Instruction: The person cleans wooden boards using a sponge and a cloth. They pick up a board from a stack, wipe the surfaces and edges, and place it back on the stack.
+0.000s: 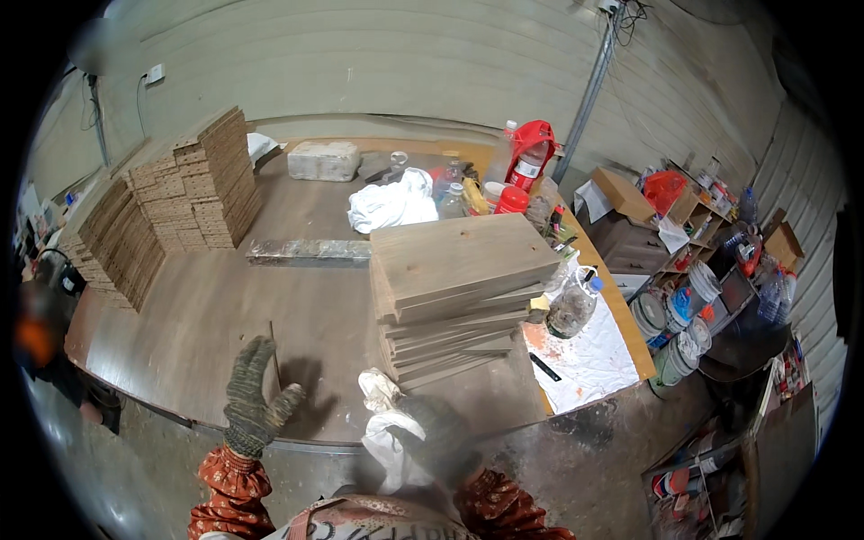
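My left hand point(256, 396), in a dark patterned knit glove, is at the near left part of the table. Its fingers lie along a thin wooden panel point(274, 346), with the thumb on the other side of the panel's edge. The panel's colour blends into the tabletop, so its full outline is unclear. My right hand point(439, 436), gloved and smeared by motion, is at the table's front edge, closed on a crumpled white cloth point(389, 434). Just beyond it stands an uneven stack of wooden panels point(463, 256).
Tall stacks of cut boards point(202, 180) rise at the far left. A long wrapped bar point(306, 253) lies mid-table. Bottles point(531, 162), a white rag point(393, 200) and a pale block point(323, 161) sit behind; a jar point(572, 310) stands on stained white sheeting point(598, 360).
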{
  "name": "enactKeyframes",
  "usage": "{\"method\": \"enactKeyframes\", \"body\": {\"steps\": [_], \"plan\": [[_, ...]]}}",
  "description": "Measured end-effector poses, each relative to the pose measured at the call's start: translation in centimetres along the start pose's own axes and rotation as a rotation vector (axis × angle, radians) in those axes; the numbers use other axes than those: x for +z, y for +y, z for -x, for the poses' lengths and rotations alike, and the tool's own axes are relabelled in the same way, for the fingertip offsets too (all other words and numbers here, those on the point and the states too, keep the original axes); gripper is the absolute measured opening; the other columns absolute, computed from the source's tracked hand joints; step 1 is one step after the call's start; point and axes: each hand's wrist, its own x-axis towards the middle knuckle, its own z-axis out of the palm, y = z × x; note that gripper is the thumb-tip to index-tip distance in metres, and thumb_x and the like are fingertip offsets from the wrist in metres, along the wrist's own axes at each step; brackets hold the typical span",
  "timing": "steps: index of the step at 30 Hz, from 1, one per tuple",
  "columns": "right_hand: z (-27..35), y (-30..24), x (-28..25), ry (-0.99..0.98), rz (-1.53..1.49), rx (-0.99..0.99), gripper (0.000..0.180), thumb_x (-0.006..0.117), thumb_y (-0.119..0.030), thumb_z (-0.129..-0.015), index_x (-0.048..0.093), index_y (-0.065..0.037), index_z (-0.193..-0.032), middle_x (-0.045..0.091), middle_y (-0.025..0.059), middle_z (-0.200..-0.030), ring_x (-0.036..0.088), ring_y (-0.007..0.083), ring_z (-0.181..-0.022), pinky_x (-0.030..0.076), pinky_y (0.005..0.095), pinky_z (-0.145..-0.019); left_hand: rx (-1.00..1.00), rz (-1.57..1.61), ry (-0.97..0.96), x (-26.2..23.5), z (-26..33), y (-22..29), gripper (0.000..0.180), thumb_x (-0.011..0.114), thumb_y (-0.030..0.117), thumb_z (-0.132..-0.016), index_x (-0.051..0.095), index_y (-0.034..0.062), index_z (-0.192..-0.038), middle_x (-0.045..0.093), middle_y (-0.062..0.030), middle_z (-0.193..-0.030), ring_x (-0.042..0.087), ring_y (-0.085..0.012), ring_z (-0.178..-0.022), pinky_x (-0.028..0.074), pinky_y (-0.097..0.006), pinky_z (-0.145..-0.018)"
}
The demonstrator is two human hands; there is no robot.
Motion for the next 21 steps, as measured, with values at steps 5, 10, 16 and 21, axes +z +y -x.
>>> {"method": "enactKeyframes", "body": {"steps": [5,10,16,21], "plan": [[1.1,1.1,-2.3,0.142,0.099,-0.137,0.041,0.07,-0.034,-0.082,0.066,-0.011,-0.116,0.064,0.0116,-0.112,0.061,0.0304,-0.099,0.049,0.04,-0.088,0.149,0.127,-0.088,-0.5,-5.0,4.4,0.072,0.078,0.022,-0.076,0.047,0.0013,-0.137,0.047,-0.0196,-0.14,0.042,-0.0348,-0.132,0.031,-0.044,-0.11],[3.4,3.6,-4.9,0.096,-0.317,0.171,0.041,0.068,-0.019,-0.083,0.06,-0.002,-0.119,0.059,0.0158,-0.124,0.059,0.029,-0.109,0.05,0.0395,-0.089,0.323,0.111,-0.151,-1.3,-11.0,8.4,0.083,0.082,0.034,-0.07,0.046,0.0022,-0.138,0.042,-0.0179,-0.145,0.036,-0.0345,-0.137,0.027,-0.046,-0.113],[6.9,9.7,-8.2,0.333,0.243,0.086,0.03,0.07,-0.011,-0.082,0.062,-0.004,-0.109,0.061,0.0136,-0.111,0.061,0.0301,-0.097,0.05,0.0412,-0.087,0.358,0.067,-0.187,0.4,-17.2,12.0,0.1,0.084,0.045,-0.064,0.039,0.0045,-0.143,0.038,-0.0154,-0.148,0.033,-0.0319,-0.139,0.028,-0.045,-0.112],[8.5,13.9,-12.4,0.47,0.296,0.252,0.023,0.068,-0.012,-0.083,0.061,0.0,-0.101,0.063,0.0137,-0.099,0.059,0.034,-0.093,0.046,0.0438,-0.089,-0.148,0.326,-0.529,1.4,-19.0,15.1,0.105,0.086,0.048,-0.06,0.038,0.006,-0.144,0.041,-0.0121,-0.146,0.035,-0.0289,-0.137,0.029,-0.044,-0.112]]}}
